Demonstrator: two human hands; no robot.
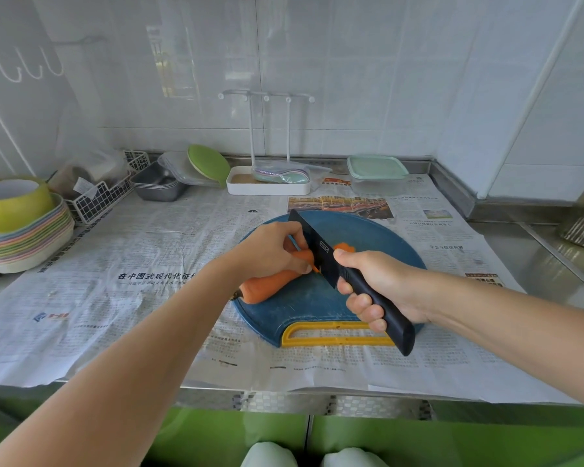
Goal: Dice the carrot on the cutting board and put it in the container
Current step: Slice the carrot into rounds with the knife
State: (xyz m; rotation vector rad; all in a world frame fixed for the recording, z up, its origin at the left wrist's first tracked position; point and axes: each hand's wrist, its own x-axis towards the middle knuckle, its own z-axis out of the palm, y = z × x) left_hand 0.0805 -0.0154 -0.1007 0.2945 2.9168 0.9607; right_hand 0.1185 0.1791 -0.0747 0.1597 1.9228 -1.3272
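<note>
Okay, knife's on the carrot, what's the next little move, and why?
Probably press the knife straight down through the carrot. The right hand has the blade set across it, close beside the left hand; one cut piece lies beyond, and most of the carrot is whole.

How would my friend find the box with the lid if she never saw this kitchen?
Look along the white tiled wall to the back right of the newspaper-covered counter, behind the round blue cutting board. There sits a square see-through plastic box. Its pale mint-green lid sets it apart from the open white tray on its left.
</note>
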